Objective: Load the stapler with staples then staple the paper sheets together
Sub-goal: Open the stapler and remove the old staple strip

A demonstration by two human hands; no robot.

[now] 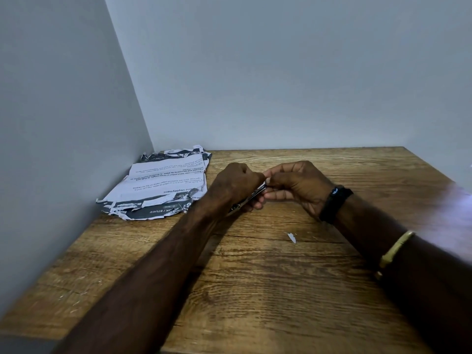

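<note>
Loading, by the look of it: the left hand (236, 182) is curled tight round the stapler (256, 191), held just above the table (281, 290), while the right hand (296, 185) pinches its front end. Any staples there are too small to make out. The paper sheets (163, 185) lie well apart in the far-left corner. The next move calls for closing the stapler, then reaching for them.

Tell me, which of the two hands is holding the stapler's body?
The left hand: its fist wraps round the metal stapler, whereas the right hand, the one with the black wristband, only pinches at the stapler's front tip.
</note>
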